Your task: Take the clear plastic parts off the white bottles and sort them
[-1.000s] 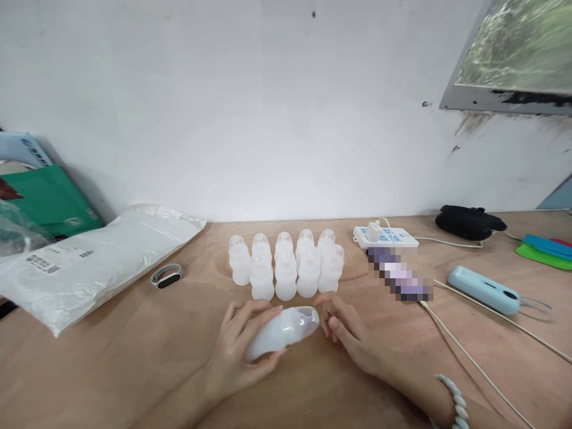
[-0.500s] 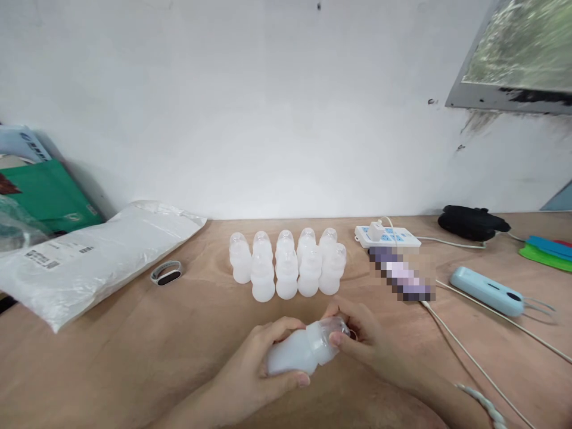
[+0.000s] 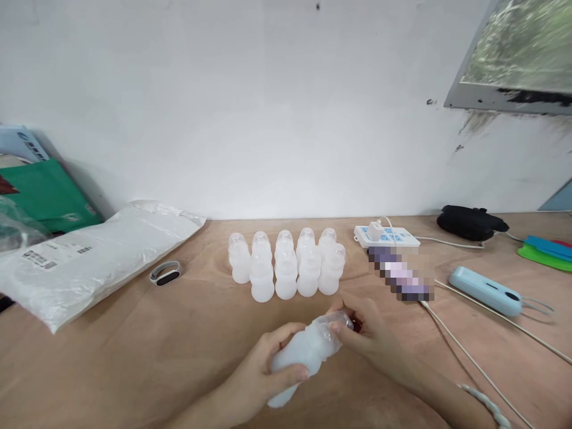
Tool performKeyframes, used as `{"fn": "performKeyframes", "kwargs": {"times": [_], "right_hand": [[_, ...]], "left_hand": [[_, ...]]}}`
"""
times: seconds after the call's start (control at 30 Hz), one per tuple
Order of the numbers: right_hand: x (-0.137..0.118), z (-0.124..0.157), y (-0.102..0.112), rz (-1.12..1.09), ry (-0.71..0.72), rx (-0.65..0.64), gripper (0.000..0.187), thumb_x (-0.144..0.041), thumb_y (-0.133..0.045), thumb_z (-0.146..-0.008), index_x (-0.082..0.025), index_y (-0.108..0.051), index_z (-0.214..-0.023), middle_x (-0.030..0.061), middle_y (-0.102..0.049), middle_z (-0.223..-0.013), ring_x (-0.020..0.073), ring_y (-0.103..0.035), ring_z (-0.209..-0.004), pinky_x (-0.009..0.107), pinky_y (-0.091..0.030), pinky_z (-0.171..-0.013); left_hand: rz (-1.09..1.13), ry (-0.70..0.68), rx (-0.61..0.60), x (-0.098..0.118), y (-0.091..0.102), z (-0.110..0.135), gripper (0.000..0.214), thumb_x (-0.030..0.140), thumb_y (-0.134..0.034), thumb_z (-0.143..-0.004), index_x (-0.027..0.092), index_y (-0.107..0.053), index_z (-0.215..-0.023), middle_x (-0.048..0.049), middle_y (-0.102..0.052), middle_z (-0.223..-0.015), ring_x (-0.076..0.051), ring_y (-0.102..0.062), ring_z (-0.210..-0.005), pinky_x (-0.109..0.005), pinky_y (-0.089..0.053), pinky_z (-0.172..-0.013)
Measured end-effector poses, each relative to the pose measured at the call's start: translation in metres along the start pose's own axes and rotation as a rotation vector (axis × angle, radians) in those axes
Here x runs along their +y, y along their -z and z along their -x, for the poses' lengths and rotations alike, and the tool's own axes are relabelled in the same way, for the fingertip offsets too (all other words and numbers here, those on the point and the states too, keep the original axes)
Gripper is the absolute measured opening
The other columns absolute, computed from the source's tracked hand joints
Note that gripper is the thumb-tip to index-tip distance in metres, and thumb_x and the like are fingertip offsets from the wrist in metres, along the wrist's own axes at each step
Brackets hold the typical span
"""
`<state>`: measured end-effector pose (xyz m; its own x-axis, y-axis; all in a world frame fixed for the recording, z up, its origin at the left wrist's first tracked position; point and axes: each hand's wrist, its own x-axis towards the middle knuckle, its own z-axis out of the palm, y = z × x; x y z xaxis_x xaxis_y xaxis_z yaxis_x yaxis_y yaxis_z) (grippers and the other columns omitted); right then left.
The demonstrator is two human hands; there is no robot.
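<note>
A frosted white plastic bottle [image 3: 297, 351] with a clear dome cap [image 3: 336, 323] is held tilted above the front of the table, its cap end up to the right. My left hand [image 3: 263, 372] wraps round the body, thumb across the near side, and the base sticks out below it. At the other end, my right hand [image 3: 360, 328] pinches the clear cap between thumb and fingers. Just beyond my hands, several similar capped bottles [image 3: 286, 280] stand upright in two close rows.
A large white plastic package [image 3: 111, 250] and a fitness band [image 3: 166, 273] lie to the left. On the right are a power strip [image 3: 397, 238], a phone [image 3: 397, 274], a light-blue device [image 3: 485, 291], a black case [image 3: 471, 223] and loose white cables.
The held bottle has tipped more steeply, its base swinging down and toward me so that it shows below my left thumb. My right hand stays on the cap, its thumb shifted slightly upward.
</note>
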<state>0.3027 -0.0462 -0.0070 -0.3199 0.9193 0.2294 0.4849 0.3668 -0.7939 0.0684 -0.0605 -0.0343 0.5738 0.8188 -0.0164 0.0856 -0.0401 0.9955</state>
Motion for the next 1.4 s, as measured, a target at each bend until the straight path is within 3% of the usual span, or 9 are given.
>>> {"fn": "performKeyframes", "kwargs": {"times": [0.13, 0.37, 0.53, 0.63, 0.77, 0.97, 1.1, 1.23, 1.4], "right_hand": [[0.011, -0.013, 0.015, 0.315, -0.088, 0.058, 0.039, -0.044, -0.038, -0.097, -0.022, -0.045, -0.066, -0.0021, -0.052, -0.06, 0.0136, -0.049, -0.055, 0.025, -0.036, -0.05], [0.031, -0.017, 0.042, 0.667, -0.214, 0.061, 0.027, -0.027, -0.066, -0.073, -0.023, -0.043, -0.061, 0.0002, -0.055, -0.058, 0.0184, -0.053, -0.054, 0.028, -0.02, -0.05], [0.028, -0.014, 0.045, 0.764, -0.154, 0.089, 0.029, -0.045, -0.072, -0.075, -0.022, -0.056, -0.08, 0.0053, -0.066, -0.081, 0.0253, -0.063, -0.071, 0.029, -0.03, -0.055], [0.013, -0.01, 0.035, 0.616, 0.025, 0.144, 0.03, -0.05, -0.054, -0.092, -0.021, -0.058, -0.096, 0.0048, -0.065, -0.081, 0.0224, -0.062, -0.071, 0.031, -0.039, -0.061], [-0.004, 0.003, 0.011, 0.232, 0.122, -0.083, 0.033, -0.049, -0.048, -0.097, -0.022, -0.056, -0.113, 0.0021, -0.067, -0.08, 0.019, -0.061, -0.07, 0.03, -0.044, -0.065], [-0.007, 0.013, -0.025, -0.181, -0.22, -0.218, 0.024, -0.044, -0.056, -0.091, -0.021, -0.055, -0.097, -0.0004, -0.064, -0.073, 0.0165, -0.061, -0.064, 0.027, -0.045, -0.058], [-0.004, 0.011, -0.036, -0.428, -0.361, -0.245, 0.027, -0.044, -0.061, -0.087, -0.022, -0.046, -0.084, -0.0033, -0.061, -0.064, 0.0115, -0.054, -0.05, 0.023, -0.041, -0.048], [-0.003, 0.01, -0.037, -0.438, -0.285, -0.203, 0.029, -0.041, -0.066, -0.084, -0.022, -0.045, -0.08, -0.0028, -0.062, -0.069, 0.0106, -0.052, -0.055, 0.021, -0.039, -0.051], [-0.005, 0.011, -0.025, -0.119, -0.044, -0.19, 0.021, -0.035, -0.069, -0.086, -0.021, -0.053, -0.088, 0.0006, -0.066, -0.081, 0.0152, -0.058, -0.07, 0.024, -0.045, -0.059]], "left_hand": [[-0.473, -0.167, 0.173, -0.006, 0.003, 0.006, 0.048, 0.042, -0.073, -0.08, 0.029, -0.057, -0.123, -0.0064, -0.068, -0.119, -0.028, -0.062, -0.105, -0.042, -0.05, -0.093], [-0.45, -0.118, 0.297, -0.007, 0.007, 0.003, 0.045, 0.038, -0.066, -0.084, 0.028, -0.051, -0.126, -0.0075, -0.066, -0.121, -0.028, -0.062, -0.104, -0.044, -0.05, -0.093], [-0.451, -0.128, 0.354, -0.014, 0.005, 0.003, 0.043, 0.035, -0.068, -0.083, 0.029, -0.054, -0.124, -0.0062, -0.065, -0.123, -0.028, -0.06, -0.106, -0.042, -0.049, -0.091], [-0.548, -0.194, 0.369, -0.02, 0.005, 0.003, 0.044, 0.036, -0.072, -0.082, 0.031, -0.055, -0.122, -0.0038, -0.067, -0.119, -0.027, -0.059, -0.099, -0.039, -0.047, -0.085], [-0.774, -0.354, 0.351, -0.015, 0.003, 0.003, 0.045, 0.035, -0.077, -0.08, 0.029, -0.055, -0.119, -0.0017, -0.071, -0.107, -0.025, -0.061, -0.088, -0.036, -0.041, -0.079], [-1.015, -0.562, 0.308, -0.007, -0.003, 0.004, 0.042, 0.033, -0.074, -0.086, 0.024, -0.057, -0.123, -0.0023, -0.073, -0.101, -0.023, -0.064, -0.085, -0.034, -0.034, -0.075], [-1.017, -0.591, 0.281, -0.008, 0.0, 0.002, 0.042, 0.042, -0.073, -0.087, 0.022, -0.059, -0.121, -0.0031, -0.074, -0.099, -0.022, -0.065, -0.084, -0.033, -0.036, -0.073], [-0.929, -0.579, 0.228, -0.009, 0.006, -0.001, 0.05, 0.049, -0.075, -0.084, 0.02, -0.06, -0.121, -0.0036, -0.075, -0.1, -0.022, -0.065, -0.084, -0.032, -0.043, -0.074], [-0.816, -0.468, 0.228, -0.009, 0.009, -0.002, 0.052, 0.046, -0.083, -0.076, 0.022, -0.063, -0.117, -0.0028, -0.076, -0.098, -0.023, -0.064, -0.083, -0.033, -0.048, -0.074]]}}
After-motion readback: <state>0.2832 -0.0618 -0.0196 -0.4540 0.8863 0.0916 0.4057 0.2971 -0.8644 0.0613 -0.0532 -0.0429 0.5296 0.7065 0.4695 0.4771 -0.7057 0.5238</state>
